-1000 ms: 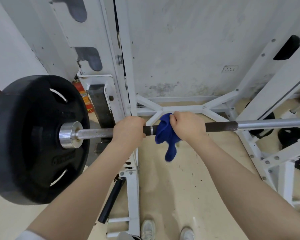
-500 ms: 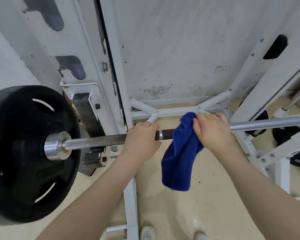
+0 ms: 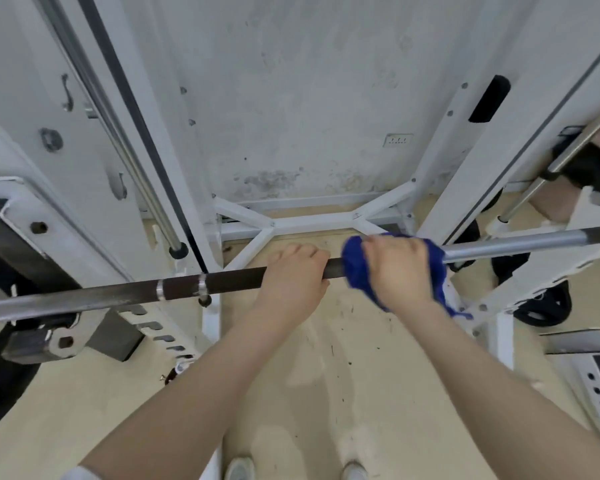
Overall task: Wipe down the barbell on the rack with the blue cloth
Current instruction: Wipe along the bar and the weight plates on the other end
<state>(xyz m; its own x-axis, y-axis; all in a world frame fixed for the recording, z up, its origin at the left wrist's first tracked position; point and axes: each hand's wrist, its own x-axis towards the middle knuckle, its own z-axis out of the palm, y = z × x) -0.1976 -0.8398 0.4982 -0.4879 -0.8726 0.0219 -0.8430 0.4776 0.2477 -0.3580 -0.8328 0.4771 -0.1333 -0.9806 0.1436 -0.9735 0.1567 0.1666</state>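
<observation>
Nearest the viewer, a pair of white shoes (image 3: 241,467) stands on the pale floor (image 3: 326,358) directly below the barbell (image 3: 229,284). Above them, two bare forearms reach up to the barbell, which lies across the white rack (image 3: 471,209). The left hand (image 3: 291,277) is curled round the dark section of the shaft, bare, with no cloth under it. Just beside it, toward the bright section of the barbell, the right hand (image 3: 399,268) grips the blue cloth (image 3: 355,268), which is wrapped around the shaft with a loose end hanging below. The wiping step appears to be in progress. The next move probably calls for sliding the cloth along the barbell under firm grip while the left hand steadies it.
</observation>
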